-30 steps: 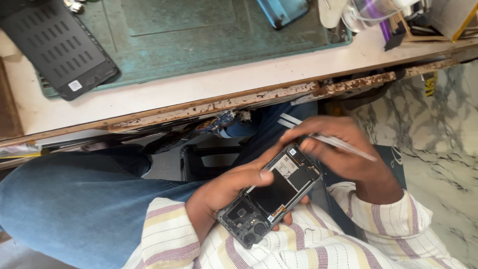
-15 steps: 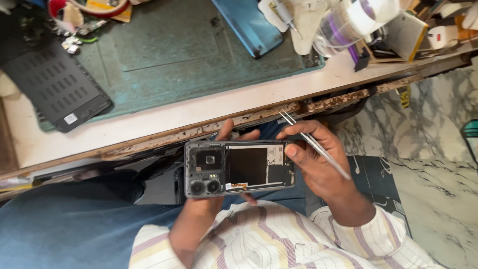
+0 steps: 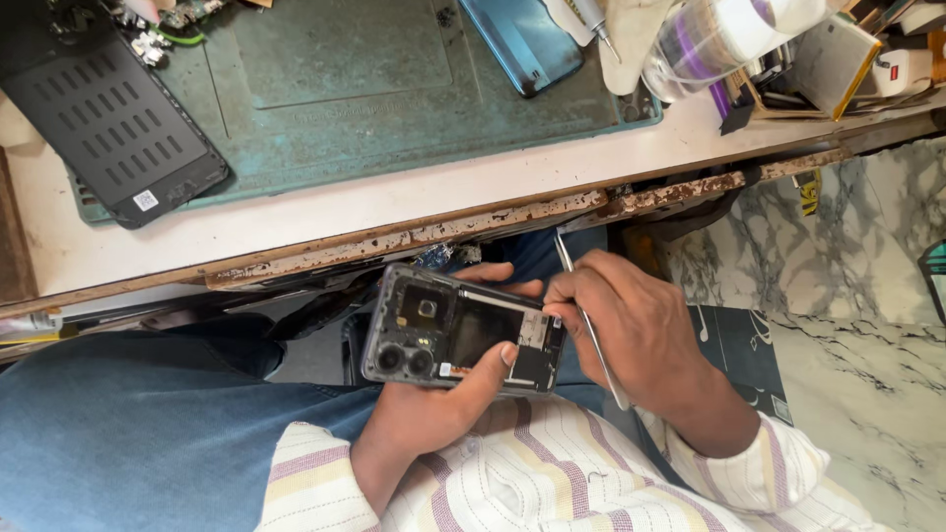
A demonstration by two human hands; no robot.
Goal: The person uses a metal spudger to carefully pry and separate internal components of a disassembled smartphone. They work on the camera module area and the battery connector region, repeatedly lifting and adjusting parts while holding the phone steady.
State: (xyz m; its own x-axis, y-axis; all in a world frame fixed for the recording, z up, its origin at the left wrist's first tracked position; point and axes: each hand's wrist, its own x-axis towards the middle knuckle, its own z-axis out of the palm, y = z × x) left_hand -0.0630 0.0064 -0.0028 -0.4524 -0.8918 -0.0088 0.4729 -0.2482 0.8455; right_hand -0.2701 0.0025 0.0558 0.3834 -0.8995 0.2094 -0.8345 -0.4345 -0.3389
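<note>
The left hand gripped an opened black phone below the table's front edge; the right hand pinched slim metal tweezers; a small white square label sat on a black perforated panel.

I'm seeing a small white square label stuck near the lower corner of the flat black perforated rectangular panel, which lies at the left end of the worn teal rubber work mat. A small pale sticker with an orange edge sits on the lower rim of the opened dark grey phone body. At the far right edge of the white bench, a yellow-and-black sticker hangs just below it.
</note>
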